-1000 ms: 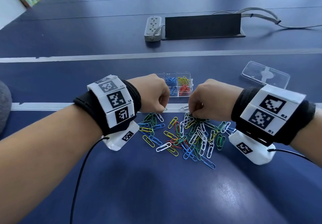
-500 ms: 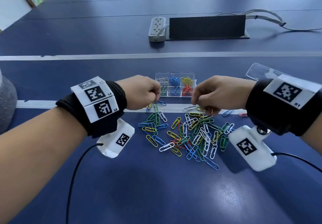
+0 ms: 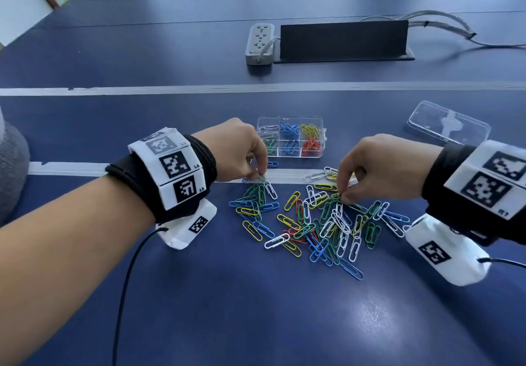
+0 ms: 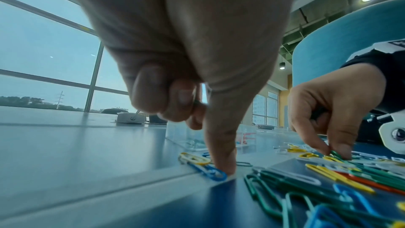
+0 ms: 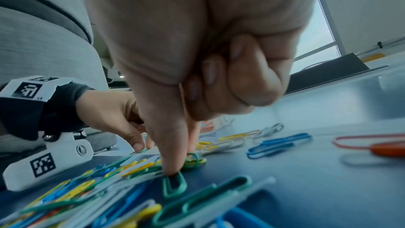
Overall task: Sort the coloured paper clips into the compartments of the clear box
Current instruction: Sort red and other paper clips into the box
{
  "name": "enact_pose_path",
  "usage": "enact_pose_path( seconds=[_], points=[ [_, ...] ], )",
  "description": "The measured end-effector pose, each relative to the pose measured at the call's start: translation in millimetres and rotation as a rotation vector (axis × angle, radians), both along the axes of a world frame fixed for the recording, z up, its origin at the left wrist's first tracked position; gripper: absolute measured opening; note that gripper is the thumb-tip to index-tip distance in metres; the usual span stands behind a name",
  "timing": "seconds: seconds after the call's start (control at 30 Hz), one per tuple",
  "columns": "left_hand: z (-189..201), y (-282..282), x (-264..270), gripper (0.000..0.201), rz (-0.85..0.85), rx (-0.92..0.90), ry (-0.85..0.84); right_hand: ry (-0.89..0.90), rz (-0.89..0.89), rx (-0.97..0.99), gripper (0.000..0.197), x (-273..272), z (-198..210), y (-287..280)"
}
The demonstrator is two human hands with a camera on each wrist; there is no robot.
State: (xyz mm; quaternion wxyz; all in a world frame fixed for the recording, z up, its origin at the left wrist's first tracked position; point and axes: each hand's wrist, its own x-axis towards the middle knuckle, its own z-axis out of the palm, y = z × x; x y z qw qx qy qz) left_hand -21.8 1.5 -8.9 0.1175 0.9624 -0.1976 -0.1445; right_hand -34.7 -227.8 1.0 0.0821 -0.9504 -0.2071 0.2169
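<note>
A loose pile of coloured paper clips lies on the blue table. Behind it stands the clear box; its compartments hold white, blue, yellow, green and red clips. My left hand reaches down at the pile's far left corner, where thumb and forefinger pinch a green clip on the white strip, beside a blue clip. My right hand comes down on the pile's far edge. Its thumb and forefinger pinch another green clip. On both hands the other fingers are curled.
The box's clear lid lies at the right. A power strip, a black panel and cables sit further back. Stray clips lie along the white tape strip, and a red one lies to the right.
Both hands were fists hovering over the pile's far edge. Now each has lowered thumb and forefinger to the table, and the right hand has come down onto the clips.
</note>
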Motion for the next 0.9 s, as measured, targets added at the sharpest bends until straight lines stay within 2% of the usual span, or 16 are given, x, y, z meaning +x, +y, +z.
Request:
enact_pose_path(
  seconds=[0.1, 0.23, 0.37, 0.43, 0.5, 0.63, 0.7, 0.8, 0.9],
  points=[
    [1, 2, -1, 0.003, -0.028, 0.016, -0.004, -0.031, 0.024, -0.005, 0.019, -1, 1, 3],
    [-3, 3, -4, 0.007, -0.030, 0.028, -0.015, 0.051, -0.047, 0.104, 0.012, 1, 3, 5],
    [-4, 1, -9, 0.006, -0.001, 0.008, 0.010, 0.307, -0.235, 0.366, 0.021, 6, 2, 3],
    [-2, 0, -12, 0.010, 0.030, -0.036, 0.012, 0.411, -0.269, 0.485, 0.017, 8, 0, 3],
    [0, 0, -13, 0.014, 0.049, -0.094, 0.041, 0.479, -0.272, 0.535, 0.015, 9, -3, 6],
    [2, 2, -15, 0.021, 0.097, -0.175, 0.192, 0.614, -0.291, 0.580, 0.027, 12, -4, 19],
    [3, 5, -15, 0.025, 0.124, -0.168, 0.224, 0.639, -0.297, 0.585, 0.029, 12, -3, 31],
    [4, 8, -16, 0.029, 0.174, -0.114, 0.222, 0.624, -0.301, 0.569, 0.023, 10, -1, 50],
    [2, 10, -20, 0.022, 0.213, -0.076, 0.175, 0.438, -0.158, 0.443, 0.014, 6, 1, 66]
  ],
)
